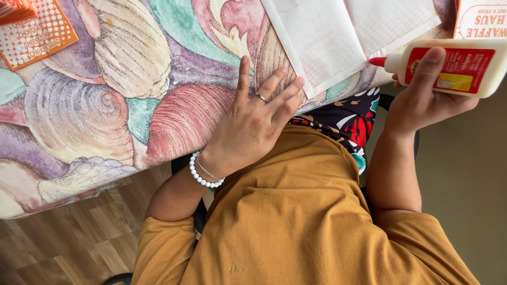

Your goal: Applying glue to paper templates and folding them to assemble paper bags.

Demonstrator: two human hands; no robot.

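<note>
My right hand [422,103] grips a white glue bottle [449,66] with a red label and a red nozzle, held sideways so the tip points left at the edge of a white folded paper sheet [338,37]. My left hand [253,124] lies flat on the shell-patterned tablecloth [132,89] at the table's edge, fingers spread, holding nothing. It wears a ring and a white bead bracelet.
An orange dotted card [34,34] lies at the far left of the table. An orange printed box [480,18] shows at the top right corner. Wooden floor [68,243] lies below the table on the left. My mustard shirt fills the lower middle.
</note>
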